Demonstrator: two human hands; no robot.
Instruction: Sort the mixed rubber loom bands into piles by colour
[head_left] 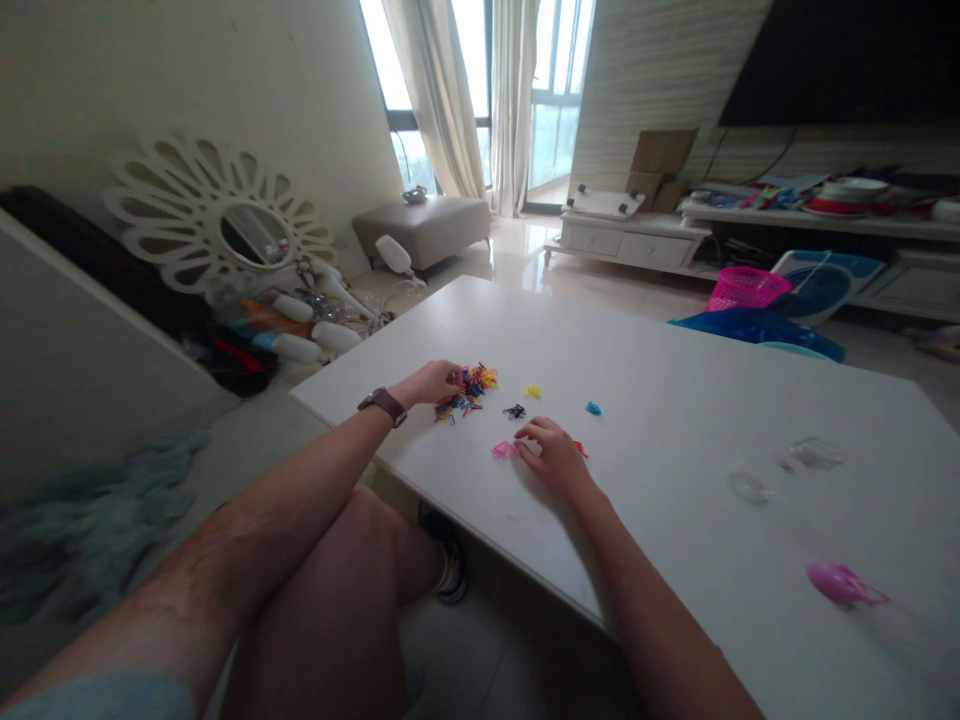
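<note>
A mixed pile of small colourful rubber bands or hair ties point(476, 383) lies on the white table point(637, 350). My left hand point(435, 382), with a brown watch strap at its wrist, reaches into the pile's near left side. Its fingertips are bent together, and what they pinch is too small to make out. My right hand point(553, 455) rests low over the table, thumb and fingers apart, its tips beside a small pink heap point(501, 450). Nearby lie separate black point(515, 411), yellow point(532, 391) and blue point(594, 408) heaps. A red heap point(580, 449) is partly hidden behind my right hand.
Farther right on the table are a clear round container piece point(750, 487), another clear piece point(816, 452) and a pink rounded object point(840, 582). The table's near edge runs above my legs. A pink basket point(746, 288) stands beyond the table.
</note>
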